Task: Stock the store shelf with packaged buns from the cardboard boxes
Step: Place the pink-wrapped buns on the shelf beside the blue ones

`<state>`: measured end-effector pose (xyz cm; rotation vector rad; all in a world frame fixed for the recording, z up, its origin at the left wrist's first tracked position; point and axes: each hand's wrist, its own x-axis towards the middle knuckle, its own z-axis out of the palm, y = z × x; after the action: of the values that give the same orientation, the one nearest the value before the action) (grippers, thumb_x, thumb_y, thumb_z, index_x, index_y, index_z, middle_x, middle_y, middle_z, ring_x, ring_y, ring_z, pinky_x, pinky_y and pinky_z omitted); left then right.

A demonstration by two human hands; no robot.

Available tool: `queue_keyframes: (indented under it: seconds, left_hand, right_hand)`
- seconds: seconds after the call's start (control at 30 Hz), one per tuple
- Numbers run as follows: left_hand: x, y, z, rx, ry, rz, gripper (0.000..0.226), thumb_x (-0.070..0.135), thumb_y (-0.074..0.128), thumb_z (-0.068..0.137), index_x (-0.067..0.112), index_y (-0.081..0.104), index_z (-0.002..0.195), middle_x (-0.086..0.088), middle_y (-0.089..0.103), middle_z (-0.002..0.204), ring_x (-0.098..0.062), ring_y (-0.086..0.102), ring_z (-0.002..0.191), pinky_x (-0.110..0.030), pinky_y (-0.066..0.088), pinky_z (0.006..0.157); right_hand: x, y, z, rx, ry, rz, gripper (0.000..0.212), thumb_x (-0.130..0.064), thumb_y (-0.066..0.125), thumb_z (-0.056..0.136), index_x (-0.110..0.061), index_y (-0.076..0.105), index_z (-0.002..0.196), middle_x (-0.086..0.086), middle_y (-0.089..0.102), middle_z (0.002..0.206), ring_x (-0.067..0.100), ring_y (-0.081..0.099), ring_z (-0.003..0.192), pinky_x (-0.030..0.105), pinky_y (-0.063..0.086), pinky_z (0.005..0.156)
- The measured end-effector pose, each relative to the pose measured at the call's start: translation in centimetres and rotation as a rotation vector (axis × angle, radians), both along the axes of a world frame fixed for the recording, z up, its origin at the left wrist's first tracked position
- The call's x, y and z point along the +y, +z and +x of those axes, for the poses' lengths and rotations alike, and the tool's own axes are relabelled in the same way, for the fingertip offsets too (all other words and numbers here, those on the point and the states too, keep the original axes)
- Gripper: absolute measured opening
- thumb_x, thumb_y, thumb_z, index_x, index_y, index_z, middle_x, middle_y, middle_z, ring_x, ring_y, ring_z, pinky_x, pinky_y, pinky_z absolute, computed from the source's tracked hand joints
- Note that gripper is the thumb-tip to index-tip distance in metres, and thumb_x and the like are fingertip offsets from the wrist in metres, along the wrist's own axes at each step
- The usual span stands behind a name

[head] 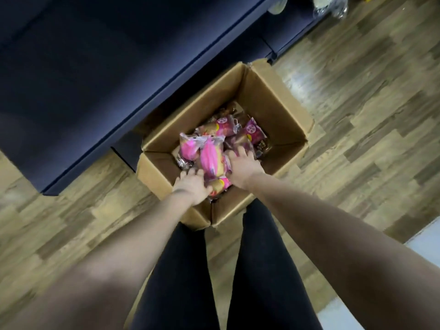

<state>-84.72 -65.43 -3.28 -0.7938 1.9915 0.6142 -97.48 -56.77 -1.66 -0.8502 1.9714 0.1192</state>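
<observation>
cardboard box: open on the floor, its far-left side against the shelf base. The near flaps splay outward and could snag a wrist or a packet coming out.
packaged buns: loose heap of pink wrappers towards the box's near-left corner. A bunch squeezed between two hands may drop a packet or get crushed.
left hand: at the box's near edge, fingers curled round a packet.
right hand: fingers spread, pressing the heap's right side and gripping nothing, so pressure alone holds the bunch.
shelf unit: dark blue, along the floor's far-left.
floor: wood-pattern planks with glare patches, probably slick.
clear plastic: by the shelf's far end, too blurred to identify.
</observation>
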Motion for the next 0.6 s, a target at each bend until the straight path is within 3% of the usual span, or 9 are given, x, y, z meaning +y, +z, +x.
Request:
queue_keyframes:
  seconds: [0.13, 0.3, 0.47, 0.6]
  left_hand:
    - [0.9, -6.2, -0.7, -0.004, 0.129, 0.021, 0.07, 0.047, 0.05, 0.09, 0.009, 0.027, 0.144, -0.014, 0.029, 0.148, -0.035, 0.029, 0.134, -0.042, 0.029, 0.109]
    - [0.3, -13.8, -3.2, 0.03, 0.473, -0.009, 0.094, 0.046, 0.061, 0.085, 0.007, 0.006, 0.15, -0.016, 0.018, 0.154, -0.037, 0.02, 0.14, -0.043, 0.021, 0.115]
    - [0.9, -19.5, -6.9, 0.129, 0.694, -0.112, 0.106, 0.046, 0.07, 0.079, 0.012, 0.0, 0.151, -0.013, 0.013, 0.153, -0.036, 0.024, 0.137, -0.044, 0.027, 0.109]
    - [2.8, -21.6, -7.8, 0.126, 0.715, -0.223, 0.101, 0.042, 0.072, 0.078, 0.017, 0.004, 0.149, -0.016, 0.014, 0.148, -0.038, 0.026, 0.132, -0.043, 0.03, 0.106]
  right_hand:
    - [-0.3, -6.6, -1.5, 0.072, 0.115, -0.034, 0.067, -0.016, 0.049, 0.09, -0.023, 0.018, 0.149, 0.004, 0.008, 0.156, 0.037, 0.015, 0.139, 0.051, 0.029, 0.108]
    - [-3.6, -14.6, -4.4, 0.104, 0.124, -0.116, 0.066, -0.017, 0.049, 0.094, -0.019, 0.014, 0.15, 0.001, 0.006, 0.157, 0.028, 0.009, 0.143, 0.049, 0.029, 0.109]
    - [-7.5, -21.0, -7.3, 0.097, 0.283, -0.205, 0.075, -0.033, 0.051, 0.094, -0.019, 0.007, 0.152, -0.002, 0.0, 0.159, 0.026, 0.016, 0.143, 0.043, 0.03, 0.109]
    - [-8.5, -24.5, -8.4, 0.106, 0.475, -0.054, 0.091, -0.048, 0.054, 0.089, -0.014, -0.001, 0.152, 0.014, 0.006, 0.155, 0.035, 0.016, 0.14, 0.043, 0.019, 0.114]
